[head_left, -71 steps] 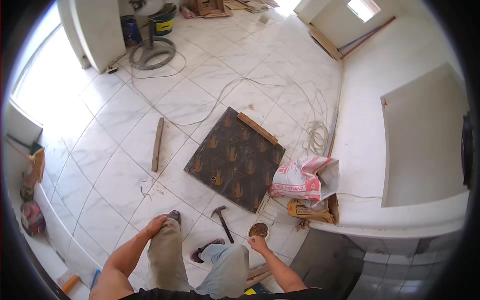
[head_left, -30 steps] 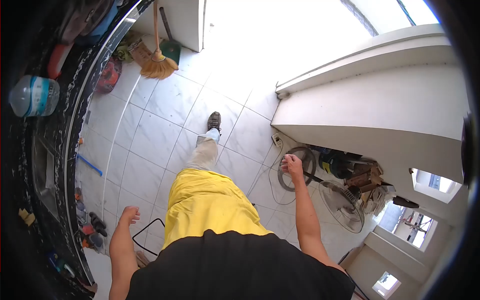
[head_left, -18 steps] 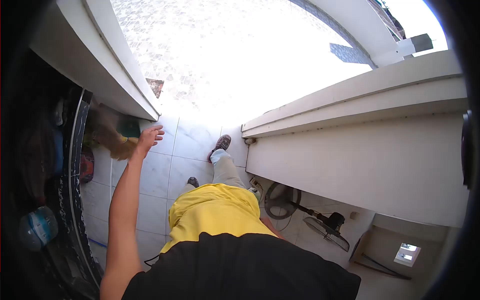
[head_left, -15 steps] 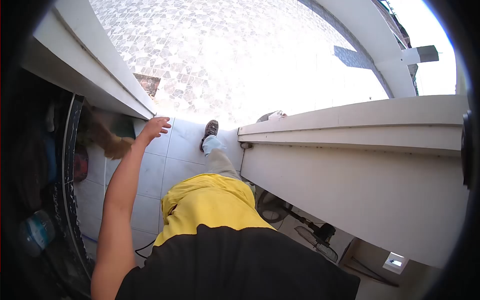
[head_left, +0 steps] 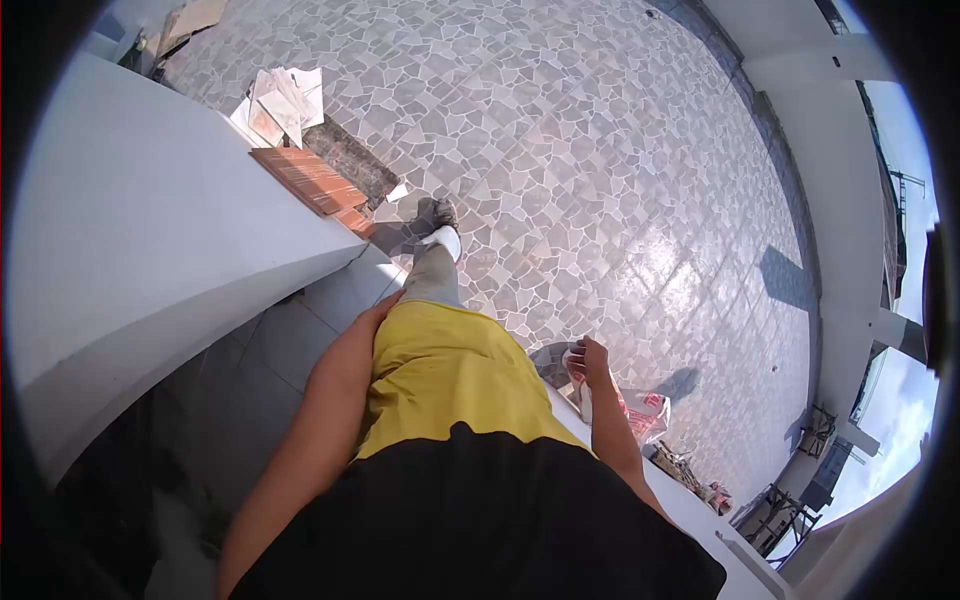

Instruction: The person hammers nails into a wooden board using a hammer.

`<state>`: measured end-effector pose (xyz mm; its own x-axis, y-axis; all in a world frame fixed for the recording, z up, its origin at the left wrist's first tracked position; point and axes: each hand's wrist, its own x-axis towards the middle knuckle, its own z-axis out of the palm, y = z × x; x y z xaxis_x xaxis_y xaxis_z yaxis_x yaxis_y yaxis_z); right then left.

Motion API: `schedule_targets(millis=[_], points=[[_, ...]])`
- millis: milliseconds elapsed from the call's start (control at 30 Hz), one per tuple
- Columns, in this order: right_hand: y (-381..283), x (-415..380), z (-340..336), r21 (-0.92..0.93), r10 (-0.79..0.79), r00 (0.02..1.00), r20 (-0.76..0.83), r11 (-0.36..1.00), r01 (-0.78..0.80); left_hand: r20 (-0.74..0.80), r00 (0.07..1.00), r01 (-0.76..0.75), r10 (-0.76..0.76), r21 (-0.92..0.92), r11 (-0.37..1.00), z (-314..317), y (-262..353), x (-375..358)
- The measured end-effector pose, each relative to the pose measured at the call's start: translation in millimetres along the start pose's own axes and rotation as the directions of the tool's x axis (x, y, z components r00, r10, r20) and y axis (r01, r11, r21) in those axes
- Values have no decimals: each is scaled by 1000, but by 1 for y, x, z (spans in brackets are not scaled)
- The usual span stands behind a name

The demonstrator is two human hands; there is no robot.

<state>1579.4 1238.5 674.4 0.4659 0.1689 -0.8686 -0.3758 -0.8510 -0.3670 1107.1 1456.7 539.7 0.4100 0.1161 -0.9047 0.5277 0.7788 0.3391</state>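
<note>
My left hand [head_left: 384, 306] hangs low beside my left thigh, against the grey trouser leg [head_left: 432, 278] and the hem of my yellow and black shirt [head_left: 440, 350]. Its fingers are mostly hidden. To the right of my body, my right hand [head_left: 590, 358] hangs with loosely bent fingers a little apart and nothing visible in them. Behind it in this view, a white plastic bag with red print [head_left: 648, 415] lies on the ground. One shoe [head_left: 436, 213] is forward on the stone-patterned paving [head_left: 560, 180].
At left stands a white wall [head_left: 180, 230]. Beyond its end lie reddish-brown tiles [head_left: 310, 180] and a pile of pale tile pieces [head_left: 282, 105]. Wood scraps [head_left: 680, 466] lie along the right-hand ledge [head_left: 720, 540]. A white boundary wall [head_left: 790, 150] borders the paving.
I have moved forward from the white-tiled doorway onto the sunlit paving. My left hand has dropped from its raised position to my thigh, and my right hand has come into view.
</note>
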Motion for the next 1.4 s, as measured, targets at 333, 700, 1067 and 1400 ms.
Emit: schedule_targets(millis=[333, 700, 1067, 1400], points=[[-242, 135, 91, -338, 119, 990, 82, 937, -84, -526, 750, -515, 400, -84, 853, -172, 310, 99], [-709, 313, 276, -464, 24, 974, 227, 881, 87, -704, 688, -564, 177, -366, 740, -379, 383, 97], [-1270, 270, 769, -445, -450, 624, 639, 446, 777, -407, 705, -199, -581, -899, 389, -324, 427, 8], [-1290, 282, 950, -835, -80, 905, 418, 358, 417, -852, 473, -718, -225, -521, 462, -745, 631, 14]])
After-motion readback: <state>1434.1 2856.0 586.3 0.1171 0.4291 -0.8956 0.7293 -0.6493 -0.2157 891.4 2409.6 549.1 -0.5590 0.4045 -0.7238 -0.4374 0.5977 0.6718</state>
